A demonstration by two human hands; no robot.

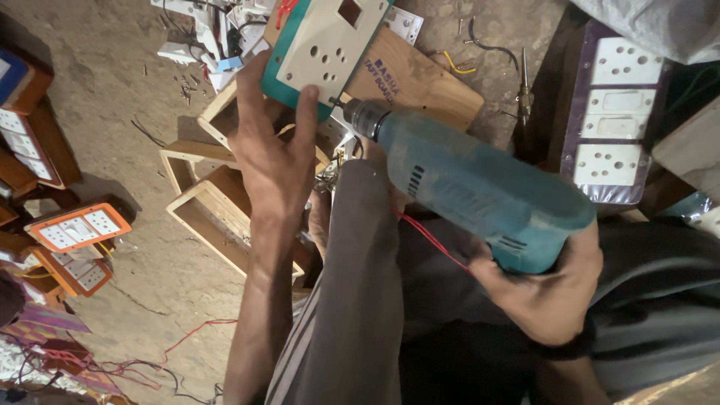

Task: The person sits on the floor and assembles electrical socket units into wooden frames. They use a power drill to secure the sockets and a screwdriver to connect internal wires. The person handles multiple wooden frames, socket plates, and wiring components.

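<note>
Bare dusty concrete floor (112,97). Open wooden box frames (210,199) lie at centre. At far centre, white plastic scraps (187,52) and small screws (184,90). On the left, orange-edged switch boards (79,229). Near left, red and dark loose wires (172,352). At far right, a wooden board (420,79) with a yellow wire offcut (459,67) beside it.
</note>
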